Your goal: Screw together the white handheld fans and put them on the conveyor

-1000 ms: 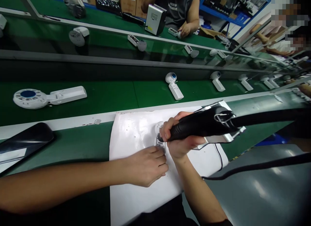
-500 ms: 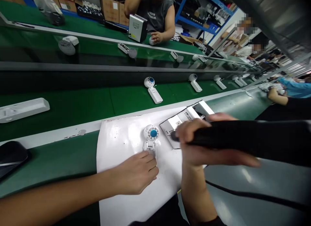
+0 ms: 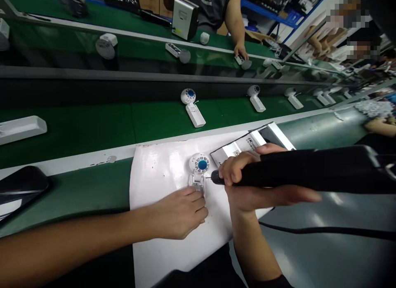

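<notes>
A small white handheld fan, with a round vented head and a blue centre, lies on a white sheet. My left hand is closed around its lower body and hides most of that part. From the right, my right hand grips a black electric screwdriver, held nearly level. Its thin bit points left at the fan's hinge, just below the round head; whether it touches cannot be made out. Behind the screwdriver's tip stands a white-and-grey lettered box, partly hidden by my right hand.
Along the green conveyor belt lie several similar fans, one straight ahead. A long white casing is at the left. A black object rests at the near left. Across the line, a co-worker's hand touches a white piece.
The screwdriver has moved from the lettered box left to the fan's hinge. My left hand stays on the fan. The co-worker's hand has moved right to another piece, and the view has shifted.
</notes>
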Action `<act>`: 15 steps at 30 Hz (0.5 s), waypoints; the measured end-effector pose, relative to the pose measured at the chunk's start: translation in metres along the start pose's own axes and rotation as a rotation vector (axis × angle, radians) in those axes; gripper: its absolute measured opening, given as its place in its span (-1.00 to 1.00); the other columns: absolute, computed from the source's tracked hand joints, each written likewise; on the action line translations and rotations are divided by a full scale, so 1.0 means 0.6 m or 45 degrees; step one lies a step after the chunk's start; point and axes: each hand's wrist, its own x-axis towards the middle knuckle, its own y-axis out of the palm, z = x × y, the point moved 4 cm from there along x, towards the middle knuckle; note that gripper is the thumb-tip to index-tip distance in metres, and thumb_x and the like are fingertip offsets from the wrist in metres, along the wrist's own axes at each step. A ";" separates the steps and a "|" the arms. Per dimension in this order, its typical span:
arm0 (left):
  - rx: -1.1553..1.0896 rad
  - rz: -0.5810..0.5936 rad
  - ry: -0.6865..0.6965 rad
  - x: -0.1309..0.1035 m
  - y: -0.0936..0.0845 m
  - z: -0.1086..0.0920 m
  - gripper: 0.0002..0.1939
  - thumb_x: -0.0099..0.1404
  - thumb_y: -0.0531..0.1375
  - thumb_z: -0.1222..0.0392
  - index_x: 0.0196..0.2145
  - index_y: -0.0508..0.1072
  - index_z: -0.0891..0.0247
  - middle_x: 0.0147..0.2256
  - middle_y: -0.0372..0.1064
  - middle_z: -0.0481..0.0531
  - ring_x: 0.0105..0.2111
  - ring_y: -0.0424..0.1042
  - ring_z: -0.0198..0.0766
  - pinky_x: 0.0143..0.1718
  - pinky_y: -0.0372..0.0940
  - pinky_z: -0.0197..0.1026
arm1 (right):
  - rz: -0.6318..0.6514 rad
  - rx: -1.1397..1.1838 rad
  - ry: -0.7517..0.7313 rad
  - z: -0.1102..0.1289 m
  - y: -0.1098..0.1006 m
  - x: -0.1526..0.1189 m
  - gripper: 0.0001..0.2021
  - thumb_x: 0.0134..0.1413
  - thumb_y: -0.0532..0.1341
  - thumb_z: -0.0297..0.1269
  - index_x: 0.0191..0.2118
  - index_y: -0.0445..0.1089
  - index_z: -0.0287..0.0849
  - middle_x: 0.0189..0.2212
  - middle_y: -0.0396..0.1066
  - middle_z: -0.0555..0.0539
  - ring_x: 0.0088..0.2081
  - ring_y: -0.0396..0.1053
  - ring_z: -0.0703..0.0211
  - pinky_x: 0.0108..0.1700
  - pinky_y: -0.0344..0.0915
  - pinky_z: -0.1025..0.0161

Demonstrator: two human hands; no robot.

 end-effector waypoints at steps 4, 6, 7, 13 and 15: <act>0.011 0.007 -0.010 -0.001 0.000 0.000 -0.83 0.57 0.24 0.16 -0.22 0.45 0.24 -0.27 0.46 0.04 -0.20 0.39 -0.08 -0.02 0.22 -0.02 | 0.012 -0.007 0.070 -0.031 0.001 -0.011 -0.30 0.19 0.09 0.62 -0.11 0.31 0.02 -0.70 0.22 0.24 -0.79 0.02 0.28 -0.74 0.09 0.32; 0.010 0.008 -0.010 -0.001 0.000 0.000 -0.82 0.58 0.23 0.15 -0.24 0.44 0.23 -0.28 0.46 0.03 -0.22 0.39 -0.09 -0.05 0.22 -0.03 | 0.019 -0.014 0.120 -0.045 0.000 -0.012 -0.30 0.14 0.13 0.64 -0.12 0.28 0.03 -0.71 0.21 0.25 -0.79 0.01 0.28 -0.73 0.09 0.32; 0.013 0.008 -0.009 0.000 0.000 -0.001 -0.81 0.58 0.22 0.15 -0.24 0.44 0.23 -0.29 0.45 0.03 -0.22 0.38 -0.10 -0.06 0.22 -0.03 | 0.015 -0.014 0.153 -0.051 -0.001 -0.013 -0.29 0.12 0.14 0.64 -0.14 0.27 0.03 -0.71 0.20 0.25 -0.78 0.01 0.28 -0.72 0.10 0.32; 0.034 0.012 -0.001 0.001 -0.002 0.000 -0.78 0.61 0.17 0.16 -0.25 0.43 0.23 -0.30 0.43 0.02 -0.24 0.36 -0.10 -0.07 0.20 -0.02 | 0.006 0.038 0.228 -0.069 -0.003 -0.018 -0.31 0.07 0.25 0.61 -0.19 0.28 0.01 -0.71 0.19 0.23 -0.77 0.03 0.28 -0.70 0.10 0.31; 0.043 0.025 0.003 0.002 -0.003 0.001 -0.79 0.60 0.18 0.16 -0.25 0.43 0.23 -0.30 0.42 0.02 -0.24 0.36 -0.11 -0.06 0.20 -0.03 | 0.012 0.056 0.239 -0.073 -0.005 -0.021 -0.32 0.07 0.27 0.59 -0.18 0.29 0.01 -0.70 0.21 0.23 -0.76 0.04 0.28 -0.70 0.09 0.32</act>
